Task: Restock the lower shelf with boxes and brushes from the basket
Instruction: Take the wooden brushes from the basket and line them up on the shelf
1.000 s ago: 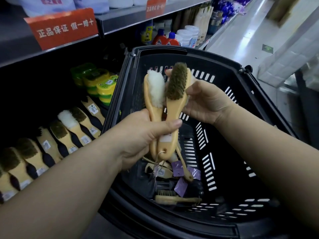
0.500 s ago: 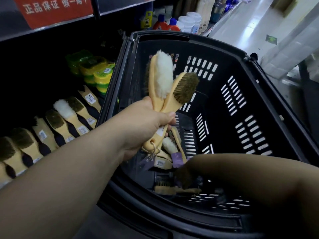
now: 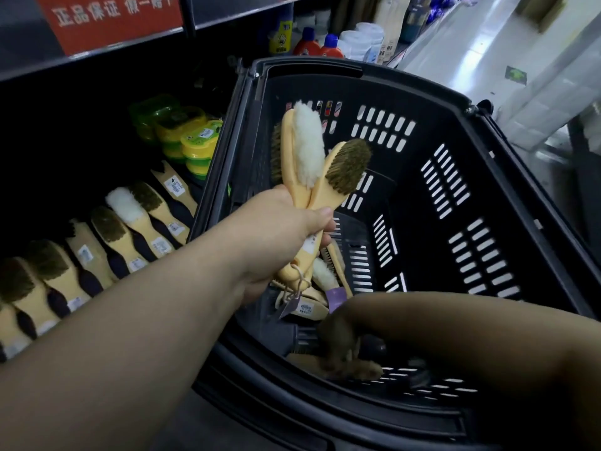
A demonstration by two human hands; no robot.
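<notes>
Brushes (image 3: 312,177) with pale wooden handles, one woolly white, others with brown bristles, stand fanned in the left hand (image 3: 276,242), which grips their handles above the black basket (image 3: 455,196). Compared with a second ago, the right hand (image 3: 344,346) has left them and reaches down to the basket floor; blurred, its grip cannot be told. More brushes line the lower shelf (image 3: 97,242).

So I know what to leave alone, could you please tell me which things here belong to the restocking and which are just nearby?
Job:
left hand gripping brushes
right hand down in basket
shelf brushes

Nearby:
green tubs
bottles
red sign
</notes>
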